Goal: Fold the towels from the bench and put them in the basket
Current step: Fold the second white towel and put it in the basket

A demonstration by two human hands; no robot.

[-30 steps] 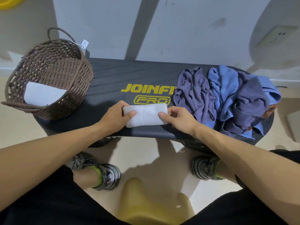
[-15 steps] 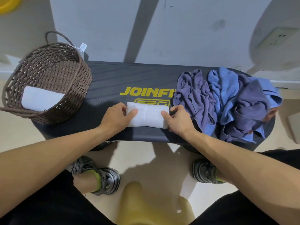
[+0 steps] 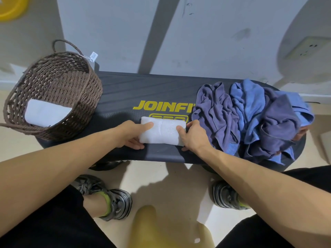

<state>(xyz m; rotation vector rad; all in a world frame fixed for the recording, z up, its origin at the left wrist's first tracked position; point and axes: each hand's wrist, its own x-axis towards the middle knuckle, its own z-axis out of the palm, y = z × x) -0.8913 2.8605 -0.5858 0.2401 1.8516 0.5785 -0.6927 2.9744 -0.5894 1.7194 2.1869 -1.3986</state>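
Both hands grip the folded white towel [image 3: 162, 132] on the bench [image 3: 125, 90]: left hand [image 3: 129, 135] at 9 o'clock, right hand [image 3: 193, 136] at 3, thumbs on top

Your white towel [image 3: 162, 130] is covering part of the bench's yellow logo [image 3: 164, 109]; the crumpled towels [image 3: 250, 119] are hiding its end. The basket [image 3: 86, 90] wall is concealing part of the folded towel [image 3: 46, 112] inside.

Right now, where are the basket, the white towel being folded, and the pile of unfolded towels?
basket [image 3: 89, 90], head view, right wall.
white towel [image 3: 162, 132], head view, top face.
pile of unfolded towels [image 3: 250, 113], head view, blue middle.
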